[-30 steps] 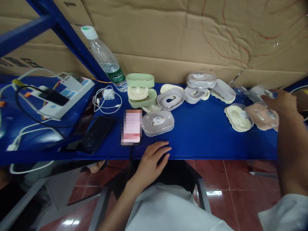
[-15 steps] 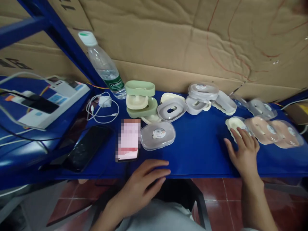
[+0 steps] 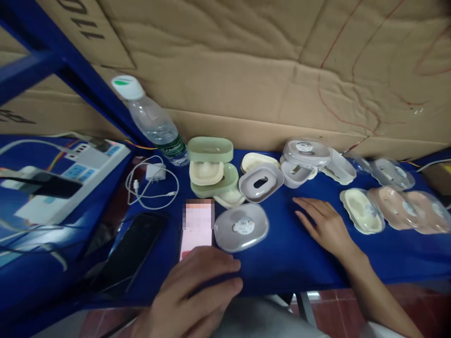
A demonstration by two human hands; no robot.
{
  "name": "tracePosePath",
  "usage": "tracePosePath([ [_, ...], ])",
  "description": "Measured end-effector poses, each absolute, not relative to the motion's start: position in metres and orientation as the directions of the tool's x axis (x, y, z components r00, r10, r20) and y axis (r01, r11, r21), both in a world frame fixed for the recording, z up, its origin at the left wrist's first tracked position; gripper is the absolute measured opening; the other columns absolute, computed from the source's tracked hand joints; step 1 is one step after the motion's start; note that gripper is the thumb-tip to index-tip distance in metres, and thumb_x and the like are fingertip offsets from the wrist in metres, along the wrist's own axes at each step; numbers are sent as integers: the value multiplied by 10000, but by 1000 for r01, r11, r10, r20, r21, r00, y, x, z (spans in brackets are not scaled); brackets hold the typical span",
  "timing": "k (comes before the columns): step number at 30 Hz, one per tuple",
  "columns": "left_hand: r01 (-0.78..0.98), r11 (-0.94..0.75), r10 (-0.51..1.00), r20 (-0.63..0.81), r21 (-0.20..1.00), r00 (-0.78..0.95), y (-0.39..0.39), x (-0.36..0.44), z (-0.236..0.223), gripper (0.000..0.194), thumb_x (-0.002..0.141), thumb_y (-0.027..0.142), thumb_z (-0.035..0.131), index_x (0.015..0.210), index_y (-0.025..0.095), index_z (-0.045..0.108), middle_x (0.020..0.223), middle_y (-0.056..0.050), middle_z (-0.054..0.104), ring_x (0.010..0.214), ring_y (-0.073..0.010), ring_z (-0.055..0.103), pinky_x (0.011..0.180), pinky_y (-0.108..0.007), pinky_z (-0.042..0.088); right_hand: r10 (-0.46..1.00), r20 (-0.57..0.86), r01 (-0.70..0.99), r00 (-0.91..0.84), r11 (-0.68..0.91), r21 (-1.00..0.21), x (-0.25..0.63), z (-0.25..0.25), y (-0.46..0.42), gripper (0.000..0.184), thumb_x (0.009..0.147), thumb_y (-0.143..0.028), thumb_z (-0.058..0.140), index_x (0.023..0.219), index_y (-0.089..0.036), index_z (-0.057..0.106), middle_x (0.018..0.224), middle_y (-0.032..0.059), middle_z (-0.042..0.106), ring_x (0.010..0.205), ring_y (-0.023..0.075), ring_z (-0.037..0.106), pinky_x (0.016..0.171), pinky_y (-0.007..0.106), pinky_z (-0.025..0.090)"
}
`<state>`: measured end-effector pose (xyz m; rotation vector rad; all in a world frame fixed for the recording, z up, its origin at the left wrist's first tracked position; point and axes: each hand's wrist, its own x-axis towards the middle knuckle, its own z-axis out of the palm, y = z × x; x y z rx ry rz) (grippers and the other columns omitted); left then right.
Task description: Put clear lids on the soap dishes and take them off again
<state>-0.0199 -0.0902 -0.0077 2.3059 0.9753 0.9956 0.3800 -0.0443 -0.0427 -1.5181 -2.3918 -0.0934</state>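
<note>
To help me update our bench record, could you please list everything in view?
Transparent plastic bottle: one, white-capped, back left
White power strip: one, left
Black device: one, on strip
Charger and cable: one each, white, left
Phones: two, one black, one pink-screened, front left
Oval plastic dishes: two green, centre-left; at least four cream, centre-left to right; at least six grey, centre to right; two peach, right
Cardboard backing: brown, behind
Metal frame: blue, back left
Tabletop: one, blue, beneath dishes
Tiled floor: red, below
Left hand: one, bare, front centre
Right hand: one, bare, centre-right
</note>
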Motion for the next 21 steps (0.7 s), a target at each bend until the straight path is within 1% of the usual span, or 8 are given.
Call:
tracePosePath([
  [3, 310, -708, 680, 494, 635, 542, -92, -12, -2, 357, 994, 96, 620, 1280, 290, 709, 1206, -58, 804, 1116, -212, 762, 954, -360, 671, 847, 302, 872, -437, 481, -89, 362, -43, -37, 463, 1102, -306, 537, 1563, -259, 546, 1538, 110, 642, 1358, 301, 649, 1104, 480, 519],
  [5, 298, -720, 667, 505, 627, 548, -103, -10, -6, 304, 1014, 101, 620, 1256, 264, 706, 1202, -67, 798, 1105, -198, 756, 946, -334, 654, 834, 315, 863, -453, 499, -79, 353, -46, -32, 493, 1110, -306, 505, 1600, -254, 503, 1591, 119, 592, 1418, 316, 598, 1146, 505, 487],
  [7, 321, -719, 673, 501, 616, 545, -115, -9, -13, 277, 1028, 118, 620, 1250, 258, 709, 1213, -72, 793, 1106, -197, 753, 949, -338, 643, 824, 320, 848, -467, 520, -100, 346, -52, -26, 503, 1117, -321, 477, 1615, -252, 481, 1613, 122, 567, 1453, 321, 560, 1161, 519, 471],
  [10, 410, -696, 712, 492, 590, 501, -129, -6, -26, 264, 1042, 147, 618, 1251, 268, 725, 1238, -76, 785, 1111, -210, 757, 965, -364, 631, 818, 317, 827, -479, 542, -150, 341, -67, -19, 489, 1119, -360, 456, 1590, -238, 507, 1601, 145, 565, 1438, 335, 556, 1136, 540, 474],
  [13, 517, -651, 758, 514, 556, 402, -128, -7, -35, 235, 1047, 183, 633, 1237, 277, 736, 1233, -72, 785, 1119, -219, 757, 993, -387, 617, 831, 324, 835, -452, 522, -175, 340, -78, -18, 453, 1116, -387, 454, 1518, -220, 580, 1447, 167, 660, 1326, 342, 610, 1079, 539, 489],
  [15, 577, -632, 765, 536, 518, 357, -118, -12, -35, 224, 1050, 202, 632, 1232, 274, 741, 1221, -71, 786, 1130, -227, 753, 1005, -395, 606, 836, 339, 840, -432, 509, -188, 340, -81, -20, 433, 1116, -388, 451, 1483, -221, 607, 1371, 164, 688, 1271, 336, 625, 1050, 525, 495],
  [17, 645, -612, 767, 542, 457, 344, -102, -20, -32, 229, 1056, 225, 618, 1244, 272, 741, 1224, -71, 787, 1137, -241, 750, 1007, -408, 595, 830, 340, 829, -442, 523, -199, 340, -82, -22, 414, 1118, -374, 445, 1467, -231, 617, 1363, 157, 690, 1257, 327, 631, 1034, 513, 500],
  [21, 792, -546, 778, 517, 273, 357, -59, -32, -18, 288, 1077, 273, 576, 1338, 256, 698, 1291, -85, 776, 1191, -287, 734, 1032, -451, 564, 810, 340, 805, -477, 558, -202, 341, -86, -26, 354, 1116, -308, 457, 1407, -239, 648, 1351, 136, 710, 1236, 303, 661, 999, 488, 529],
])
